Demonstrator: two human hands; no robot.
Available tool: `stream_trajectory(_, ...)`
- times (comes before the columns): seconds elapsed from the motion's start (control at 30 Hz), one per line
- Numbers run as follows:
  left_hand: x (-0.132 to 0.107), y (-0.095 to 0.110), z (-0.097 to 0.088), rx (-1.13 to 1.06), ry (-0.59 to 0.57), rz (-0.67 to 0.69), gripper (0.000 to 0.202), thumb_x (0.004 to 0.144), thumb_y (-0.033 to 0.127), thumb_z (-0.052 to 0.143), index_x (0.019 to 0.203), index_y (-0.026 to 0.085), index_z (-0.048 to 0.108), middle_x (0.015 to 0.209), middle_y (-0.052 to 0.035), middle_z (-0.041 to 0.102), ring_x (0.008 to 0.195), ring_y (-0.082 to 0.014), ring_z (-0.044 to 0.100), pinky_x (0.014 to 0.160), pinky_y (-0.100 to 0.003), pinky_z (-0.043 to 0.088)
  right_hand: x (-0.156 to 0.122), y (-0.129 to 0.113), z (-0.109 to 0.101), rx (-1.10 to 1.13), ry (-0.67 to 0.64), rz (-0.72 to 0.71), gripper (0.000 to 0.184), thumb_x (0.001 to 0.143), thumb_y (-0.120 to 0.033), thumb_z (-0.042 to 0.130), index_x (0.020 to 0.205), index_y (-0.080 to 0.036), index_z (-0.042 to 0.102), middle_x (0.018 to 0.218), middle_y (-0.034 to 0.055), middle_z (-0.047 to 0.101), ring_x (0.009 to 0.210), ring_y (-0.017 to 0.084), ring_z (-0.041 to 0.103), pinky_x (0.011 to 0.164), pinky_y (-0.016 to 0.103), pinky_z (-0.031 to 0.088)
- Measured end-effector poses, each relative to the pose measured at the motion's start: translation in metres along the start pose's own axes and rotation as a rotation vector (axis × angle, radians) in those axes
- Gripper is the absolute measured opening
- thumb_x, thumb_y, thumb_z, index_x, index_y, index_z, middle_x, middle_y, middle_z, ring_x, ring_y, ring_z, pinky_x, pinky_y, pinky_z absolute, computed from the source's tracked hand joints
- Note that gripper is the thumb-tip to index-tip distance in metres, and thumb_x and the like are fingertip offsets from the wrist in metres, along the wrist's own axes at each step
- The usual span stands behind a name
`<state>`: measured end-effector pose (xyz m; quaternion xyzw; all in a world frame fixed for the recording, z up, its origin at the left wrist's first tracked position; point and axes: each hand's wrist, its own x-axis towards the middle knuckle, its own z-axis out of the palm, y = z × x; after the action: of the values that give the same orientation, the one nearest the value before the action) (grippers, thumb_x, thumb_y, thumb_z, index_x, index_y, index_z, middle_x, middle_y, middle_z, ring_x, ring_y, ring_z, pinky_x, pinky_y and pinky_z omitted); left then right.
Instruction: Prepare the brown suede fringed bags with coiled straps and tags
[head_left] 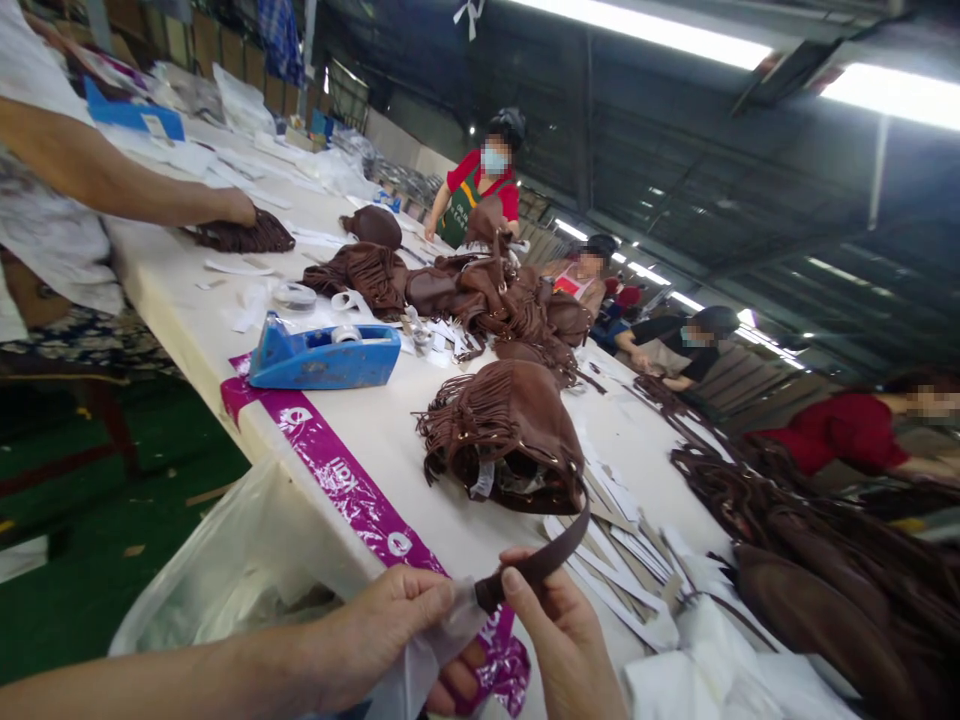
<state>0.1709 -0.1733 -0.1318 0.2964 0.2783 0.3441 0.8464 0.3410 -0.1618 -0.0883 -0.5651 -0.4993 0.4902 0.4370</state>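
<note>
A brown fringed leather bag [504, 435] lies on the white table [375, 420] in front of me. Its brown strap [551, 555] runs down from the bag to my hands. My right hand [564, 640] pinches the strap's end between thumb and fingers. My left hand [390, 630] is closed on a piece of thin white wrapping [450, 640] at that same strap end, over the table's near edge.
A blue tape dispenser [324, 357] sits left of the bag. More brown fringed bags [480, 290] are piled further back, long brown pieces [825, 580] at right. Paper strips [622, 550] litter the table. A plastic bag [240, 570] hangs at the edge. Other people work around the table.
</note>
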Motion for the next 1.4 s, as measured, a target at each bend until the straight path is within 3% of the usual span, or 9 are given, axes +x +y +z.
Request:
stream_trajectory(0.23, 0.010, -0.008, 0.002, 0.051, -0.050, 0.019, 0.060, 0.074, 0.068, 0.061, 0.091, 0.010, 0.066, 0.069, -0.0105, 0.068, 0.053, -0.0144, 0.062, 0.049, -0.022, 0.048, 0.000, -0.010, -0.001, 0.064, 0.010, 0.007, 0.039, 0.067, -0.051, 0.078, 0.082, -0.017, 0.068, 0.074, 0.0028, 0.067, 0.071, 0.018, 0.059, 0.068, 0.028, 0.048)
stream_trajectory(0.4, 0.011, -0.002, 0.010, 0.014, -0.129, 0.036, 0.058, 0.073, 0.065, 0.065, 0.089, 0.010, 0.067, 0.085, -0.0137, 0.069, 0.061, -0.0163, 0.065, 0.046, -0.020, 0.048, 0.001, -0.011, -0.004, 0.075, -0.022, -0.024, 0.034, 0.073, -0.048, 0.074, 0.084, -0.017, 0.067, 0.072, 0.0013, 0.066, 0.069, 0.017, 0.058, 0.067, 0.028, 0.048)
stream_trajectory(0.57, 0.016, -0.003, 0.017, -0.032, -0.071, 0.038, 0.055, 0.078, 0.063, 0.061, 0.093, 0.010, 0.065, 0.089, -0.0137, 0.067, 0.064, -0.0156, 0.065, 0.048, -0.020, 0.049, 0.005, -0.010, -0.006, -0.004, 0.071, -0.083, 0.035, 0.070, -0.048, 0.076, 0.083, -0.017, 0.067, 0.071, 0.0014, 0.065, 0.071, 0.019, 0.058, 0.068, 0.029, 0.048)
stream_trajectory(0.73, 0.020, -0.008, 0.020, -0.051, -0.062, 0.009, 0.057, 0.076, 0.064, 0.063, 0.091, 0.009, 0.066, 0.087, -0.0139, 0.067, 0.063, -0.0151, 0.064, 0.050, -0.020, 0.046, 0.002, -0.017, -0.007, -0.044, -0.002, -0.060, 0.036, 0.069, -0.049, 0.075, 0.083, -0.017, 0.069, 0.071, 0.0012, 0.065, 0.070, 0.019, 0.057, 0.067, 0.028, 0.047)
stream_trajectory(0.83, 0.023, -0.009, 0.024, -0.091, -0.037, 0.033, 0.055, 0.077, 0.062, 0.063, 0.087, 0.008, 0.065, 0.079, -0.0132, 0.067, 0.056, -0.0128, 0.060, 0.050, -0.020, 0.043, 0.002, -0.015, -0.010, -0.082, 0.021, -0.055, 0.036, 0.073, -0.052, 0.071, 0.080, -0.017, 0.069, 0.072, 0.0015, 0.065, 0.072, 0.018, 0.056, 0.069, 0.027, 0.046)
stream_trajectory(0.97, 0.026, -0.007, 0.028, -0.183, -0.086, 0.037, 0.045, 0.076, 0.051, 0.070, 0.097, 0.013, 0.060, 0.086, -0.0118, 0.067, 0.071, -0.0181, 0.066, 0.063, -0.025, 0.046, 0.008, -0.009, -0.018, -0.120, 0.054, -0.055, 0.037, 0.075, -0.053, 0.069, 0.071, -0.016, 0.065, 0.067, 0.0005, 0.060, 0.067, 0.016, 0.051, 0.063, 0.026, 0.043)
stream_trajectory(1.07, 0.024, -0.006, 0.029, -0.174, -0.101, -0.017, 0.041, 0.074, 0.042, 0.073, 0.101, 0.015, 0.057, 0.093, -0.0116, 0.067, 0.082, -0.0220, 0.067, 0.071, -0.030, 0.047, 0.012, -0.010, -0.024, -0.095, 0.021, -0.067, 0.034, 0.074, -0.049, 0.071, 0.075, -0.016, 0.065, 0.067, -0.0003, 0.059, 0.067, 0.016, 0.051, 0.063, 0.027, 0.044)
stream_trajectory(1.2, 0.026, -0.010, 0.030, -0.137, -0.038, 0.031, 0.047, 0.074, 0.053, 0.071, 0.092, 0.011, 0.059, 0.089, -0.0137, 0.066, 0.077, -0.0218, 0.065, 0.071, -0.032, 0.046, 0.013, -0.016, -0.027, -0.091, 0.002, -0.089, 0.031, 0.073, -0.046, 0.073, 0.075, -0.016, 0.065, 0.068, -0.0004, 0.060, 0.068, 0.016, 0.052, 0.065, 0.028, 0.044)
stream_trajectory(1.4, 0.040, -0.018, 0.037, -0.103, -0.109, 0.156, 0.052, 0.075, 0.058, 0.067, 0.079, 0.007, 0.062, 0.070, -0.0107, 0.063, 0.058, -0.0164, 0.057, 0.062, -0.030, 0.043, 0.013, -0.025, -0.031, -0.119, 0.006, -0.098, 0.033, 0.069, -0.047, 0.074, 0.070, -0.016, 0.063, 0.060, -0.0025, 0.055, 0.060, 0.014, 0.047, 0.057, 0.025, 0.040)
